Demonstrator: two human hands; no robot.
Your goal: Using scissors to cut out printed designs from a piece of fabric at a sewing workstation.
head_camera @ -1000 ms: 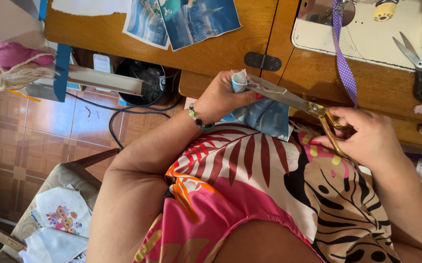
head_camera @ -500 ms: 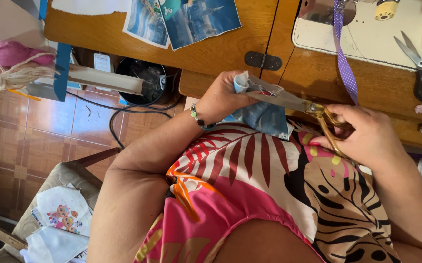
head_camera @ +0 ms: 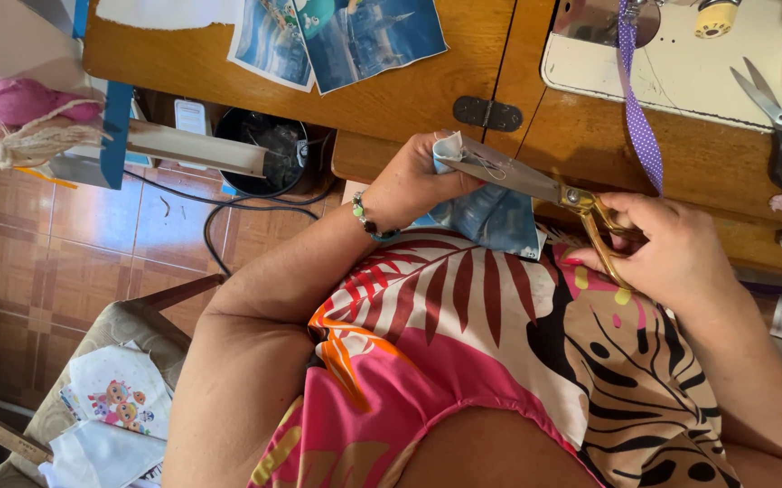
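Presently one gold-handled scissors (head_camera: 580, 203) cuts one blue fabric piece (head_camera: 490, 217).

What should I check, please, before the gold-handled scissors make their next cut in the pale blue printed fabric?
1. Left hand grips the pale blue printed fabric piece: ok.
2. Right hand has fingers through the gold-handled scissors: ok.
3. Blades meet the fabric edge beside the left hand: ok.
4. Left fingertips apart from the blades: cannot tell, they lie very near.
5. Purple dotted ribbon hangs apart from the blades: ok.
6. Cutting line on the fabric: cannot tell.
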